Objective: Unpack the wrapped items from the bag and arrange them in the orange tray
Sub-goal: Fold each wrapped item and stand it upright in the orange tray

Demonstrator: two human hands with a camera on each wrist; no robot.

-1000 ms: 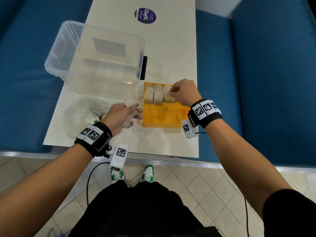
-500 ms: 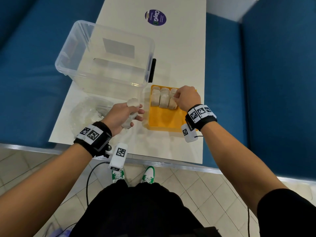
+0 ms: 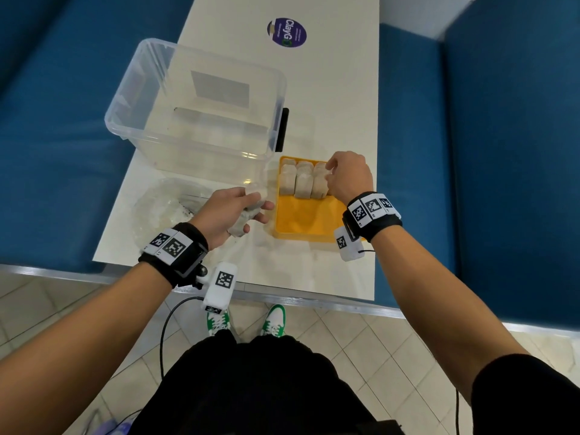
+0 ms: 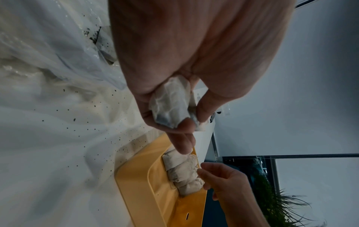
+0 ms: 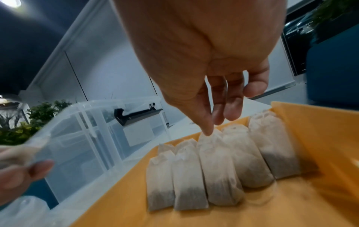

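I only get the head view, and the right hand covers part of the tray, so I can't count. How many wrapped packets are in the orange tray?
Observer: The right wrist view shows five wrapped packets side by side in the orange tray, and part of another behind the one nearest the clear bin.
Operator: Is the right hand gripping one?
Observer: No. The right hand holds nothing; its index fingertip touches the top of the middle packet.
Operator: And the left hand?
Observer: In the left wrist view the left hand pinches a held packet between thumb and fingers.
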